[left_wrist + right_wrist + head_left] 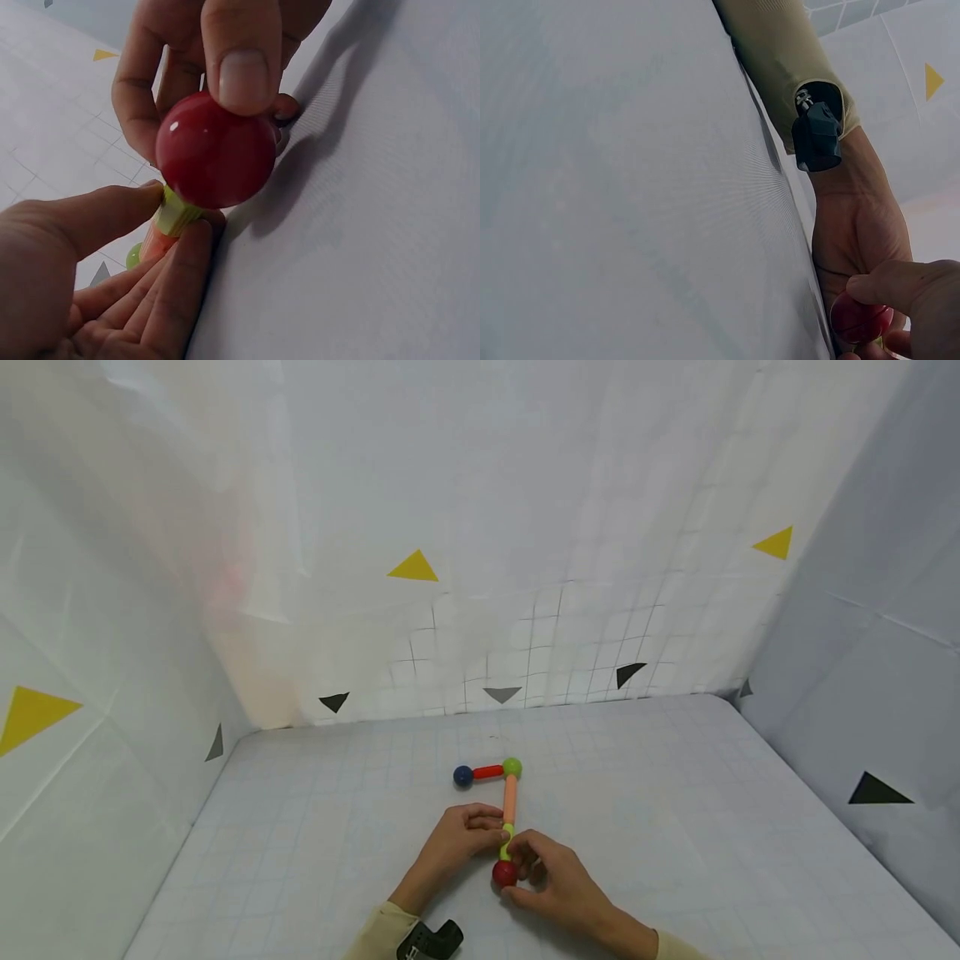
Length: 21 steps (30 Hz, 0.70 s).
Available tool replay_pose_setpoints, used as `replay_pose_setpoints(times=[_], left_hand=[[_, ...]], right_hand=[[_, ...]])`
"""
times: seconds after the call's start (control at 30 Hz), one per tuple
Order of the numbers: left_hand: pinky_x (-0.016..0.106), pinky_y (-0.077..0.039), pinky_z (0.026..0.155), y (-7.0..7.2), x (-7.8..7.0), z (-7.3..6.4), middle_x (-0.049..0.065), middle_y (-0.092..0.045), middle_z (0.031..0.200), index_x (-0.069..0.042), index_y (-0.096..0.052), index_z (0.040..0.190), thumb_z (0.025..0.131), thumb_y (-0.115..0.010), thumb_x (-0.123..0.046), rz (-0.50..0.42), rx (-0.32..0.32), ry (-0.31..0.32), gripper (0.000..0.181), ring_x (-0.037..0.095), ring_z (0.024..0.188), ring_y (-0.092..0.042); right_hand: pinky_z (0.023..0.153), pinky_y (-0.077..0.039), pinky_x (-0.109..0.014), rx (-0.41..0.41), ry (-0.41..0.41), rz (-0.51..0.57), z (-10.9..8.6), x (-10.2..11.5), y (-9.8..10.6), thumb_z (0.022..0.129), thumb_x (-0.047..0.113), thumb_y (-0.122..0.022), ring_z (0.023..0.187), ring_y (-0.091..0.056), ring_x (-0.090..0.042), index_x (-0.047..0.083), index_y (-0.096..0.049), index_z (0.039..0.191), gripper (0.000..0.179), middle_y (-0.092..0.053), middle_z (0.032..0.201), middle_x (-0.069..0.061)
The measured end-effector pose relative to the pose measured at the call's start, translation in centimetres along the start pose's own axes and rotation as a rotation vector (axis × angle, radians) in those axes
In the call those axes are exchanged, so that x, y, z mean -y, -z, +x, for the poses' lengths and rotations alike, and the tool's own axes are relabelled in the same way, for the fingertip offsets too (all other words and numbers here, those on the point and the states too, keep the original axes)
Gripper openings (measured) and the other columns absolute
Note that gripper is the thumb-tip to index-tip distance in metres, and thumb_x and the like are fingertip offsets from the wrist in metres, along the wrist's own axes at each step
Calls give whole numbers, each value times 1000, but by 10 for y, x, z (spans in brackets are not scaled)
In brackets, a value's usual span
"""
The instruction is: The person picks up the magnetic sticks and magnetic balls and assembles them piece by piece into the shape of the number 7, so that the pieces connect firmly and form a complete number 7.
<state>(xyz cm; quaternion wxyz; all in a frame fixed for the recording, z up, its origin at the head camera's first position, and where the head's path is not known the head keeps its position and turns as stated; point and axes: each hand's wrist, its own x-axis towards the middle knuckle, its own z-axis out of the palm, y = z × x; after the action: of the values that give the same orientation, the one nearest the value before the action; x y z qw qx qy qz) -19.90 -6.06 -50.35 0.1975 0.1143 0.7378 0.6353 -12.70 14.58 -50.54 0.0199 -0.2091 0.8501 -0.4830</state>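
Observation:
A chain of toy balls and rods lies on the table. My left hand (459,837) pinches the yellow-green rod (178,214) between thumb and fingers, from the left. From the right, my right hand (558,878) grips the glossy red ball (217,154) at the rod's near end, its thumb on the ball. Beyond the yellow-green rod runs a peach rod (510,797), in line with it, up to a light-green ball (512,767). A short red rod (488,772) reaches left from there to a dark-blue ball (463,776). The right fingers partly hide the red ball in the right wrist view.
The white table (660,810) carries a faint grid. White sheeting (487,485) with yellow and black triangles stands behind it and along both sides. A dark wrist device (429,941) sits at the left sleeve.

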Motion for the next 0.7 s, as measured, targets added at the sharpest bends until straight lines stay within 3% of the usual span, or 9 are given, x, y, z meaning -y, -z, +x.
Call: replay_pose_setpoints(times=[0.33,0.57,0.7], left_hand=[[33,-58,80,1,0,-1,8,-76,103,1,-70,126,96,-75,-17,-44,14,-2,36,18,91,-72],[35,-61,71,8,-5,-2,13,-75,98,7,-66,127,101,-64,-8,-45,-11,-21,30,25,82,-75],[35,-61,70,12,-6,-1,16,-74,98,9,-64,128,102,-64,-7,-57,-20,-15,31,26,81,-75]], right_hand=[[73,-56,-29,-10,3,12,-1,-1,-2,89,25,-86,85,-64,-15,12,-62,116,39,-63,99,7],[74,-57,-28,-10,0,-1,2,-1,-4,89,22,-86,85,-64,-14,12,-62,118,39,-64,100,9],[75,-57,-27,-4,-12,-3,3,-2,-4,89,21,-86,84,-64,-13,12,-62,118,39,-64,99,9]])
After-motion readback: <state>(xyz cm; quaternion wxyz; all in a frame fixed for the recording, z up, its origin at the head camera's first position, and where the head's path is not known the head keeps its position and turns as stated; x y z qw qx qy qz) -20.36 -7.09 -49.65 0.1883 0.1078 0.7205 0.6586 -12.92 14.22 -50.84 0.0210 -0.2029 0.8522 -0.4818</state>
